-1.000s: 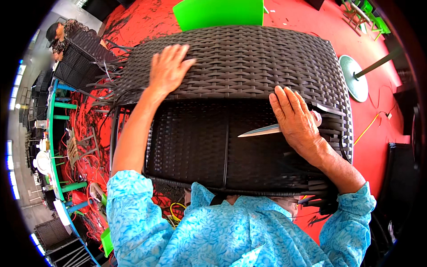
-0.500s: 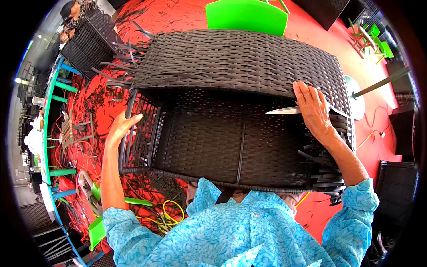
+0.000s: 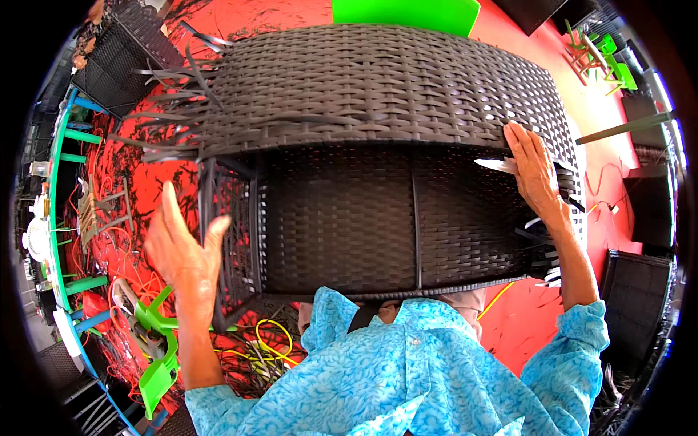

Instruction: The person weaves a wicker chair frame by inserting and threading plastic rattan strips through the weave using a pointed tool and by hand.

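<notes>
Wicker furniture body [image 3: 392, 87], dark brown and boxlike, stood directly in front of the person's chest, its hollow side facing them and its broad woven panel along the far edge. It looked bulky rather than heavy, presumably a rigid frame under springy, rather slick strips. A thin upright bar [image 3: 416, 218] crossed the hollow; the framed edges and corners seemed the surest holds, while the loose strips [image 3: 174, 155] fanning from the left end would likely bend and slip.

The hands were well apart. The right hand [image 3: 538, 174] lay along the panel's lower rim near the right end, fingers straight, with a knife [image 3: 494, 166] tucked beneath them, blade pointing left. The left hand [image 3: 185, 251] was spread beside the left end, holding nothing; whether its thumb touched the frame, I could not tell.

Beyond were a bright green chair [image 3: 407, 14], a second woven piece [image 3: 120, 65] at upper left, and yellow cable [image 3: 269, 341] on the red floor [image 3: 502, 341].
</notes>
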